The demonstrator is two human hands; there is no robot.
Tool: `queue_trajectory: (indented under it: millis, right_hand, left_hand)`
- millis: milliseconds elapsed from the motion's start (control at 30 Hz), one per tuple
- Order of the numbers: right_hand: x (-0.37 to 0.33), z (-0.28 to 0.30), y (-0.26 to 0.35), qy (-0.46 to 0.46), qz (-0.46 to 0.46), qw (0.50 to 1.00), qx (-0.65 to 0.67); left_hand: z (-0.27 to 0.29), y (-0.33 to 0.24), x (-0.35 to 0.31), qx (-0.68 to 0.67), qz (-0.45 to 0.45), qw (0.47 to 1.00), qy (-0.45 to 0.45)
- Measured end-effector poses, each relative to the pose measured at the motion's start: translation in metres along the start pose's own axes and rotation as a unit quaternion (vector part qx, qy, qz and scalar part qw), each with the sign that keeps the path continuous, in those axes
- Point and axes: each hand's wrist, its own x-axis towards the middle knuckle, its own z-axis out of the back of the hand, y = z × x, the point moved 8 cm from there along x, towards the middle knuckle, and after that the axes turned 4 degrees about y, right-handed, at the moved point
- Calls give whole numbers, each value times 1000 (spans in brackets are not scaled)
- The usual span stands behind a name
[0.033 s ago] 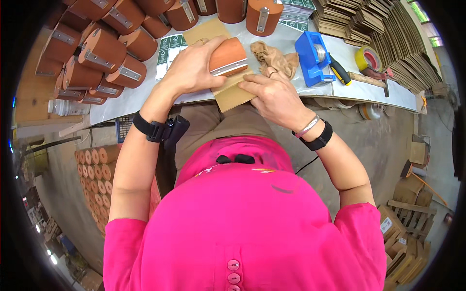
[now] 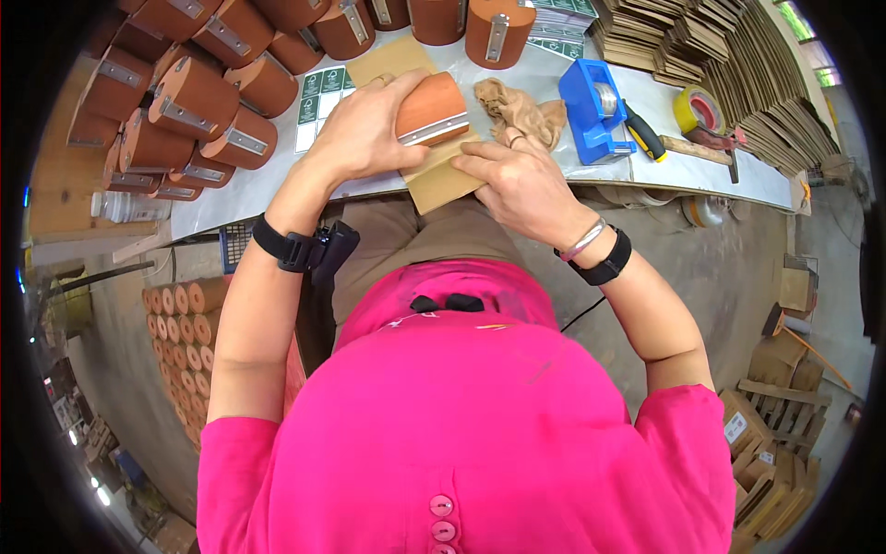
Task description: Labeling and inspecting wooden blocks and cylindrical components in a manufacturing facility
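Note:
An orange-brown cylinder (image 2: 432,106) with a metal strip along its side lies on a flat piece of brown cardboard (image 2: 441,189) at the table's front edge. My left hand (image 2: 365,125) wraps over the cylinder's left end, thumb below the strip. My right hand (image 2: 519,180) pinches the cardboard's right edge between thumb and fingers, close to the cylinder. Part of the cardboard overhangs the table edge above my lap. Behind my right hand sits a crumpled tan cloth (image 2: 521,109).
Several similar cylinders (image 2: 198,97) are piled at the left and back. On the right are a blue tape dispenser (image 2: 591,115), a screwdriver (image 2: 646,134), a yellow tape roll (image 2: 699,111) and a hammer (image 2: 697,152). Cardboard stacks (image 2: 729,55) stand behind; a label sheet (image 2: 318,106) lies left.

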Motion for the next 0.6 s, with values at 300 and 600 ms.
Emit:
queue_trajectory:
  millis: [300, 600]
  right_hand:
    - [1, 2, 3, 10, 13, 1000, -11]
    - [0, -1, 1, 38, 3, 999, -20]
  left_hand:
    - [0, -7, -4, 30, -13, 999, -22]
    - [0, -15, -10, 36, -21, 999, -25]
